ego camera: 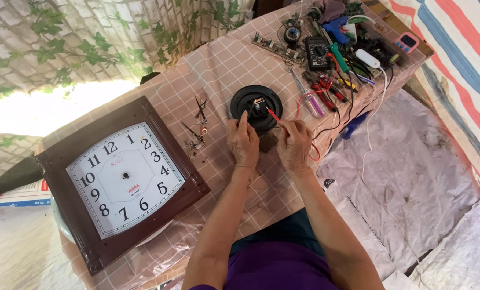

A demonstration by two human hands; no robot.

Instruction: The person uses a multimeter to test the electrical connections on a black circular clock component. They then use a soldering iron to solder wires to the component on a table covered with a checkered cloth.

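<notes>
Head view — my left hand (243, 144) pins the round black clock movement (256, 106) with a fingertip, my right hand (294, 144) pinches the red probe (273, 114); I should keep its tip steady on the contact.

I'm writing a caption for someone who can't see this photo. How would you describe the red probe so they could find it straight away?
Start at the pink checked table and find the round black disc at its middle, right of the big brown clock. The right hand holds the red probe, its tip on the small part at the disc's centre. Unlike the red tools further back, it is thin and trails a red wire.
</notes>
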